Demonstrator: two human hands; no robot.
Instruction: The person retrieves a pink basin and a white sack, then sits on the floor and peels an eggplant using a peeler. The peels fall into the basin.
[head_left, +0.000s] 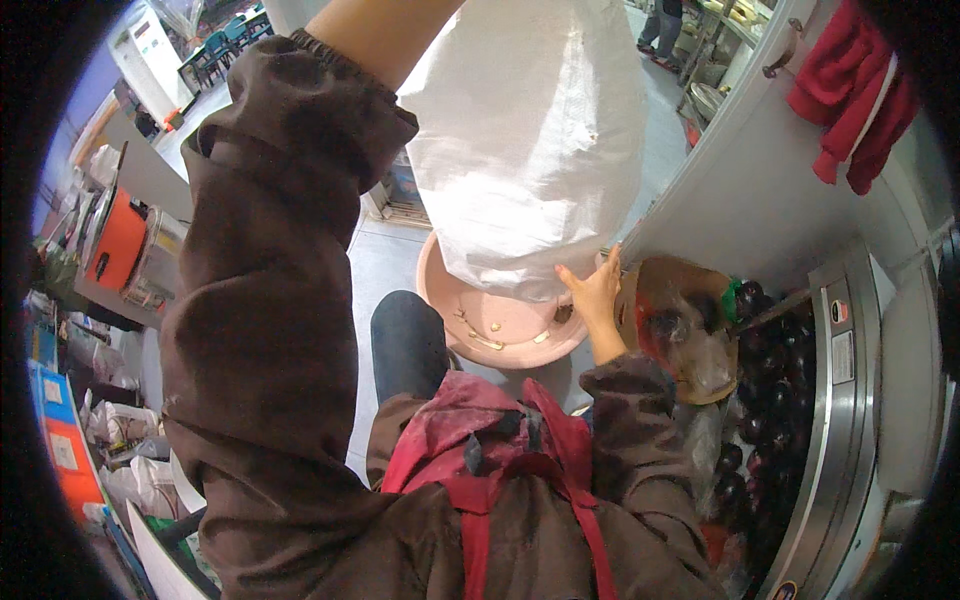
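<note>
A large white woven sack (525, 165) hangs bottom down over a pink plastic basin (517, 358) on the floor; its lower end reaches into the basin. My left arm is raised towards the top of the sack, and its hand is out of view beyond the upper edge. Beside the sack's lower right corner is my right hand (598, 289), thumb and fingers spread, the thumb against or just in front of the cloth. Several pale scraps (491, 343) and a dark brown piece (564, 313) lie in the basin.
To the right, dark round eggplants (772, 390) fill a space beside a steel appliance (840, 420). Near the basin stands a tan container (694, 330) with plastic film. Red clothing (855, 97) hangs by a white door (750, 150). A person (661, 30) stands far back.
</note>
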